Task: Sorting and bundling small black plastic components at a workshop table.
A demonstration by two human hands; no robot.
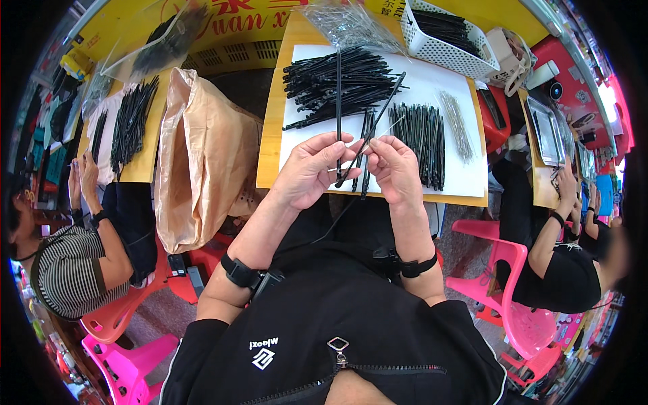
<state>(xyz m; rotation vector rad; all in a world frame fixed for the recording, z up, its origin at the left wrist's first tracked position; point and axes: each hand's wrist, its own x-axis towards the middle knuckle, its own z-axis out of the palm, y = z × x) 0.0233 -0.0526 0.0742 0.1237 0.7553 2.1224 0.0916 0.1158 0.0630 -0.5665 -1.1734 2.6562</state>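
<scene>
So, the grip first: the left hand (pixel 317 165) is mostly closed, thumb and fingers nipping a long black strip (pixel 339 94) that points up to 12 o'clock. The right hand (pixel 393 167) is in a tight pinch, fingertips together on a thin pale strand (pixel 397 124) aimed at about 1. A second black strip (pixel 386 102) slants between the hands, top end toward 1, bottom end by the left fingers; can't tell which hand has it.

All this is over the near edge of a white sheet (pixel 297 145) on a wooden table (pixel 270 165). Going round from the hands: messy black heap (pixel 331 88) at 11 to 12, clear plastic bag (pixel 351 27) at 12, white basket (pixel 455 61) at 1, clear strips (pixel 456 125) past 2, neat black row (pixel 417 145) nearer 3. Big tan bag (pixel 196 162) is at 9, beside the table. The hands and strips partly hide a small black bunch (pixel 365 179) right behind them.
</scene>
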